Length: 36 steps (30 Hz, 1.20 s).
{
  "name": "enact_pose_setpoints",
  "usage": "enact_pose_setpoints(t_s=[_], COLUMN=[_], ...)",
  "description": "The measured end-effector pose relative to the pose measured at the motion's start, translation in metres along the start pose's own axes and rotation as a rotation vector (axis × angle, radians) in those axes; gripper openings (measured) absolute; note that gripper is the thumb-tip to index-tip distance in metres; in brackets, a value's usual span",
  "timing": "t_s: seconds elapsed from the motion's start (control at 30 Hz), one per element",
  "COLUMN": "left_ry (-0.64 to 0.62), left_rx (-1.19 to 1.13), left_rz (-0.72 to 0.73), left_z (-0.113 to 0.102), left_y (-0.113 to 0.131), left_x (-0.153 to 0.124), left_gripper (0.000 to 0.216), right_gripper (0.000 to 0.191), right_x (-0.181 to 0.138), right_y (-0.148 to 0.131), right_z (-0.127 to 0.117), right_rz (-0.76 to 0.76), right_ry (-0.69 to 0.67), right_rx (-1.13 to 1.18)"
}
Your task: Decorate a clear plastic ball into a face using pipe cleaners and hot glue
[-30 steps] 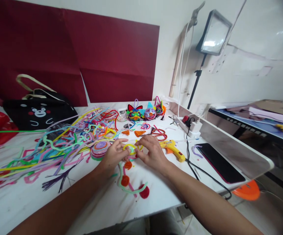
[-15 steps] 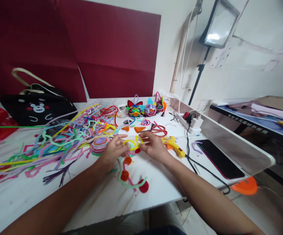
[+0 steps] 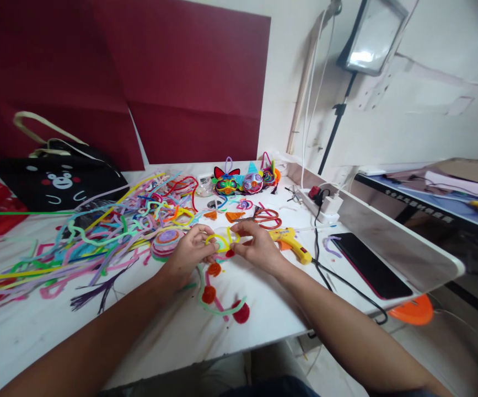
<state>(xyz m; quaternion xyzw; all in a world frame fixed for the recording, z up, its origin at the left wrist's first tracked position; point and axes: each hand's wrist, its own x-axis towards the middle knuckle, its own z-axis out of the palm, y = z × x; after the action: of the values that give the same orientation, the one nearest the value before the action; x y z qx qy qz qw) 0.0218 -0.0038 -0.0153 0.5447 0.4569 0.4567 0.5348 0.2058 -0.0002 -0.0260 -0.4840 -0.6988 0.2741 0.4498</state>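
Observation:
Both my hands meet over the middle of the white table [image 3: 172, 342]. My left hand [image 3: 189, 255] and my right hand [image 3: 256, 248] each pinch one side of a small yellow pipe-cleaner loop [image 3: 221, 241], held just above the tabletop. Below the loop hangs a pale green pipe-cleaner stem [image 3: 216, 306] with small red and orange coiled discs, lying on the table. A coiled pink and purple disc [image 3: 166, 240] rests just left of my left hand.
A big heap of coloured pipe cleaners [image 3: 110, 231] covers the left. A yellow glue gun [image 3: 290, 243] with a black cord lies right of my right hand. A black phone [image 3: 371, 266], power strip [image 3: 323, 207], finished pipe-cleaner figures [image 3: 242, 182] and a black bear bag [image 3: 57, 179] stand around.
My hands have lifted the yellow loop slightly and drawn it a little farther from me. The camera view has shifted a bit; nothing else on the table moved.

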Motion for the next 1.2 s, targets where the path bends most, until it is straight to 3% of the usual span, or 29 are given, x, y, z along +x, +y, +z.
enact_pose_setpoints(t_s=[0.2,0.37,0.5,1.2], left_ry=[-0.011,0.002,0.008,0.018], left_rx=[0.015,0.014,0.008,0.019], left_rz=[0.039,0.042,0.041,0.037], left_z=[-0.002,-0.003,-0.001,0.002], left_y=[-0.004,-0.006,-0.005,-0.001], left_x=[0.003,0.002,0.002,-0.001], left_gripper=[0.043,0.047,0.049,0.05], right_gripper=[0.034,0.028,0.02,0.014], right_x=[-0.002,-0.006,-0.008,-0.008], right_y=[-0.005,-0.011,-0.012,-0.014], right_z=[-0.001,-0.002,0.002,0.003], right_rz=[-0.044,-0.378,-0.517,-0.579], right_ry=[0.009,0.069,0.084,0.054], right_rx=[-0.039,-0.217,-0.323,-0.541])
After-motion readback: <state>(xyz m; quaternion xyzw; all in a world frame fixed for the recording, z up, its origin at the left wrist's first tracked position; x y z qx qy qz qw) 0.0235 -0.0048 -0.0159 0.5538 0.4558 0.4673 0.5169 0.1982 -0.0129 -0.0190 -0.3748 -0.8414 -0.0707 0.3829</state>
